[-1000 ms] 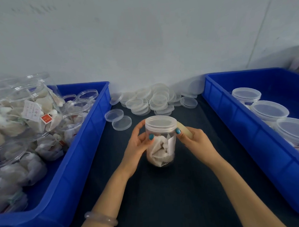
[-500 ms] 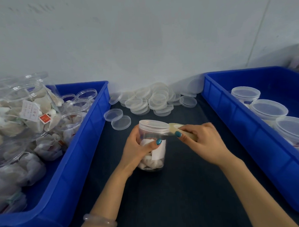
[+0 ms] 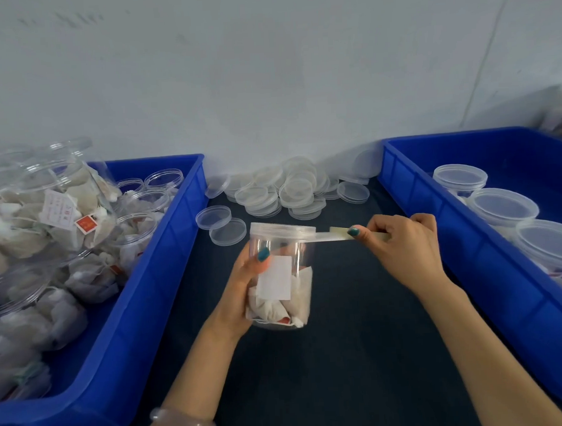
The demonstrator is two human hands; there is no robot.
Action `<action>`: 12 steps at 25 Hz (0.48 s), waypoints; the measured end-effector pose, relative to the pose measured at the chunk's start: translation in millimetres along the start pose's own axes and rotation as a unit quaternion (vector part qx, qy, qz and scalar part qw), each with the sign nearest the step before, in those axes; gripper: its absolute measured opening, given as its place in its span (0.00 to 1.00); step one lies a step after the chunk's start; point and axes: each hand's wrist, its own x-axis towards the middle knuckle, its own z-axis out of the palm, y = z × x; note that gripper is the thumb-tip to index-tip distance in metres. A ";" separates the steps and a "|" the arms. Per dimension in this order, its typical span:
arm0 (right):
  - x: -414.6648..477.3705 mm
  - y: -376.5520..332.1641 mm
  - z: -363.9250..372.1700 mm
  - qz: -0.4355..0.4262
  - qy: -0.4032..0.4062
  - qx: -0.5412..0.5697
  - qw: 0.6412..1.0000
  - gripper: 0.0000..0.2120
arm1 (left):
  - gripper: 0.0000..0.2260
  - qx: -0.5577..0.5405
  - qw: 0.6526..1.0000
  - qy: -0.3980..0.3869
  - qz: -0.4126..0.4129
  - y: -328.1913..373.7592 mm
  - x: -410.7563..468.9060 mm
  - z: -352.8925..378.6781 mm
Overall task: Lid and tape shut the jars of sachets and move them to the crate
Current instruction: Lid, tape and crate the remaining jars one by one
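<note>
Clear tape [image 3: 334, 235] now stretched from lid [image 3: 282, 229] rim; our right hand [image 3: 403, 246] pinches it, left hand [image 3: 241, 292] grips jar [image 3: 294, 254]; sealing begun.

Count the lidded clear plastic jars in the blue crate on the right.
3, in a row inside the blue plastic crate: far jar, middle jar, near jar at the frame edge. More may be out of view.

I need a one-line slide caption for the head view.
Left hand grips a lidded jar of sachets; right hand holds tape stretched from its lid.
</note>
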 end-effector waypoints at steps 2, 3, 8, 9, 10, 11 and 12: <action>0.8 -6.2 3.9 -0.011 0.006 0.008 1.000 0.30 | 0.38 -0.073 0.996 -0.044 -0.041 -3.5 -1.0 3.1; 1.1 -10.0 5.1 -0.014 0.013 0.019 1.000 0.30 | 0.35 -0.103 0.990 -0.081 -0.047 -3.7 -1.4 4.3; -4.6 -26.5 14.0 -0.030 0.036 0.046 0.998 0.29 | 0.31 -0.159 0.960 -0.221 -0.062 -6.8 1.1 12.6; -6.6 -28.3 15.6 -0.036 0.030 0.050 0.998 0.29 | 0.31 -0.155 0.961 -0.219 -0.061 -7.3 0.3 12.7; -8.3 -28.3 16.9 -0.040 0.022 0.059 0.997 0.29 | 0.31 -0.156 0.965 -0.200 -0.062 -6.6 0.0 11.9; -10.1 -26.6 17.6 -0.040 0.012 0.078 0.996 0.30 | 0.29 -0.154 0.973 -0.163 -0.055 -5.3 0.8 9.9; -11.5 -24.2 18.1 -0.036 -0.003 0.101 0.994 0.30 | 0.26 -0.136 0.982 -0.124 -0.037 -4.0 2.7 7.8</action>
